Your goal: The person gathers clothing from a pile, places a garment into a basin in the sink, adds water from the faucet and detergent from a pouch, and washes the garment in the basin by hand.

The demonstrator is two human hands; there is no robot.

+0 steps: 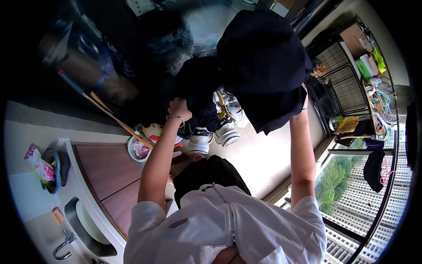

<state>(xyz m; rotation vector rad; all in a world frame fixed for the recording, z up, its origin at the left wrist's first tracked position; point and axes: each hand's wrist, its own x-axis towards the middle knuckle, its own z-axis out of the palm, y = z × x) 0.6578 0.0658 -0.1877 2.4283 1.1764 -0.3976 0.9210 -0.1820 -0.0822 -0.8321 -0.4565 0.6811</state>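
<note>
A large dark garment [263, 57] hangs spread out in front of me, bunched toward its left side. My left hand [179, 110], with a bracelet at the wrist, is closed on the dark cloth at the left. On the right, my right hand [304, 99] is raised at the garment's edge, its fingers mostly hidden by the fabric. Below the cloth, white-and-dark sneakers [200, 140] stand on the floor, close under my left hand.
A sink [90, 226] and counter are at the lower left, beside brown cabinet doors [110, 169]. Long poles [112, 115] lean at the left. A wire cage [343, 79] and a cluttered shelf stand at the right, above a window [338, 176]. A small bin [138, 149] sits near the cabinet.
</note>
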